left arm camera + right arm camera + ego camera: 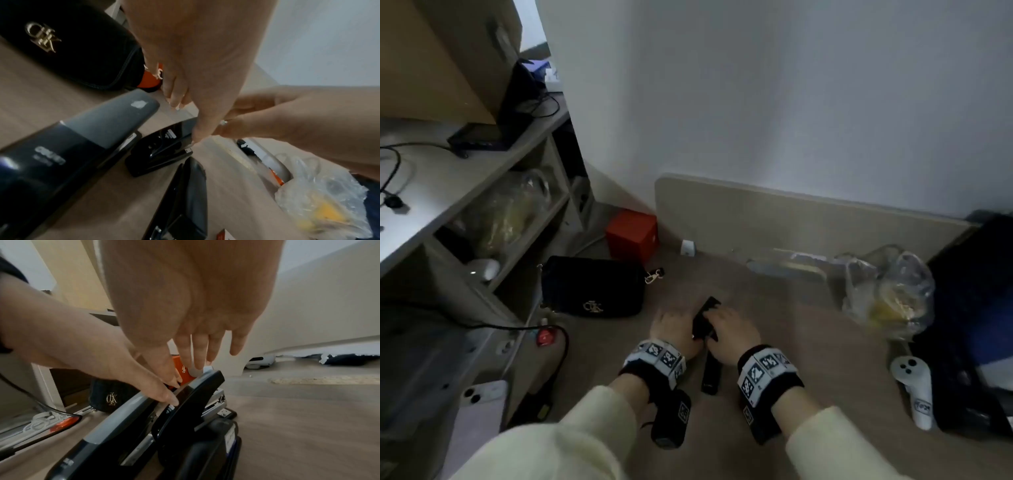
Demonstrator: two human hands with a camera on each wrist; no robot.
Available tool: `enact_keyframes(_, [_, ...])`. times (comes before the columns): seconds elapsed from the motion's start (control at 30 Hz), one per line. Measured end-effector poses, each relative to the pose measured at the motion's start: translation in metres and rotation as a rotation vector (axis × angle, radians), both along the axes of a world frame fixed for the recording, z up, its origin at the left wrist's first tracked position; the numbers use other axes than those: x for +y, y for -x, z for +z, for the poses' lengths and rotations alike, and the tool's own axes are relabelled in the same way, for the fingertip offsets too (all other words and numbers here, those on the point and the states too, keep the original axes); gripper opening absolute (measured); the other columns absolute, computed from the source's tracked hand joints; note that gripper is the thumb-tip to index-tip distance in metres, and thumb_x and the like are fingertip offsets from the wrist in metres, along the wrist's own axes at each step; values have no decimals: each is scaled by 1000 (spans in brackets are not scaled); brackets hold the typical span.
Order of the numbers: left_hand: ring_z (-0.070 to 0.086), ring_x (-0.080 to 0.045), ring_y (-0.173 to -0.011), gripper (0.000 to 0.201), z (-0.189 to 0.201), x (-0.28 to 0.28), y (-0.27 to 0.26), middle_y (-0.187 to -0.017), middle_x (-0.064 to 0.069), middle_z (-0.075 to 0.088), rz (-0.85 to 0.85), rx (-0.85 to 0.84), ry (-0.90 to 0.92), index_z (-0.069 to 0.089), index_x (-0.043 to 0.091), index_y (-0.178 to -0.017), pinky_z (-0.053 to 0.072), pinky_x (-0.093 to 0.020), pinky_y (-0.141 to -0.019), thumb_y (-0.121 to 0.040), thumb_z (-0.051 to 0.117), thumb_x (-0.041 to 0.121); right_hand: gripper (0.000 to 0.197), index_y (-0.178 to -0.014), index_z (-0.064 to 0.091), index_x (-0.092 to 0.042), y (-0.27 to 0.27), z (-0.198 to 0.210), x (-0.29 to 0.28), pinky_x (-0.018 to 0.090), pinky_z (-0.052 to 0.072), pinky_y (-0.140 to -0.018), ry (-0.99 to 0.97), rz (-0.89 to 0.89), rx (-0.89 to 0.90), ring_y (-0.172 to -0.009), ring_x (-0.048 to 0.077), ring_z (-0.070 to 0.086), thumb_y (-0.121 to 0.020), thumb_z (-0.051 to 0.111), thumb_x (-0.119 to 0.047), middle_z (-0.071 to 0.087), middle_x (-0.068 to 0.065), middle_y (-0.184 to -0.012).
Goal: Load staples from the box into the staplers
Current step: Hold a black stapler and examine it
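Both hands are set on black staplers lying on the wooden floor.

Nearest, one stapler (711,373) is seen lying flat between the two wrists, untouched. Just beyond it, the left hand (671,329) is stretched forward, palm down, its fingers (164,395) straight and relaxed, the tips laid on the grey-topped stapler (86,138). The right hand (732,330) is held palm down beside it, fingers (197,352) extended, the tips resting on the raised lid of the opened stapler (193,404); nothing is gripped by either hand. Farther left, a black bag (592,286) is seen, and behind it a red box (631,234) near the wall; whether it holds staples cannot be told.
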State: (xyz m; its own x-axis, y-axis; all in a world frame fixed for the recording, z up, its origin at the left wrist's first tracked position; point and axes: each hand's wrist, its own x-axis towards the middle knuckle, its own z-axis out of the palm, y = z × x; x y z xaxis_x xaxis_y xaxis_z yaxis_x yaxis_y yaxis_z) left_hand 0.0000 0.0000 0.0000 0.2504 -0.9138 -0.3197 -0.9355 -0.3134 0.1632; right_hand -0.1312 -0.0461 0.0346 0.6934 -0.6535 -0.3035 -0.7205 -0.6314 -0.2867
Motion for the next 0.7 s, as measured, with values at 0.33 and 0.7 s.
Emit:
enact_keyframes(0.33, [62, -21, -109, 33, -14, -21, 5, -113, -1, 67, 60, -43, -202, 59, 20, -116, 10, -46, -117, -93, 44, 38, 58, -151, 19, -17, 7, -25, -10, 30, 21, -117, -65, -63, -25, -145, 15, 17, -97, 40, -23, 19, -1, -158])
enact_keyframes(0.7, [65, -26, -97, 36, 32, -14, 9, -99, -6, 71, 67, 113, 132, 65, 15, -100, 35, -36, -103, -88, 50, 46, 73, -149, 25, -27, 12, 6, -2, 36, 11, -120, -237, -612, -569, -147, 12, 3, -88, 47, -61, 3, -9, -160])
